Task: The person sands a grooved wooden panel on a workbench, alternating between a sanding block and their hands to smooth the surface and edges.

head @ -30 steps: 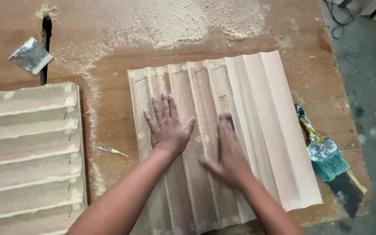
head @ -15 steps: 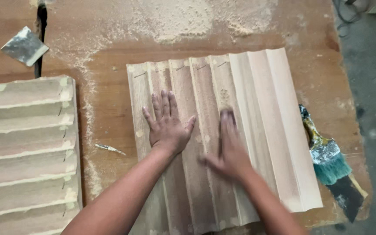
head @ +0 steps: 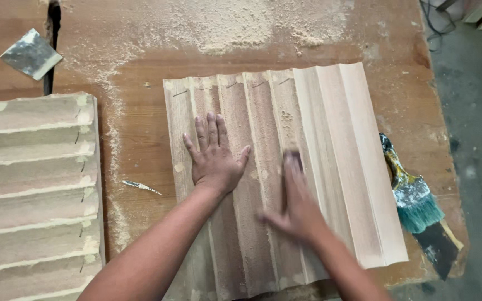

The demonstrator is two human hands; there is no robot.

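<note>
Currently left hand (head: pixel 214 161) is lying flat, fingers spread, on fluted wood panel (head: pixel 285 173) mid-workbench (head: pixel 135 139); right hand (head: pixel 297 209) is blurring at its 4 o'clock, pressing something dark, grip unclear. Teal paintbrush (head: pixel 414 200) at panel's 3 o'clock, second ribbed panel (head: pixel 34 189) at 9 o'clock
</note>
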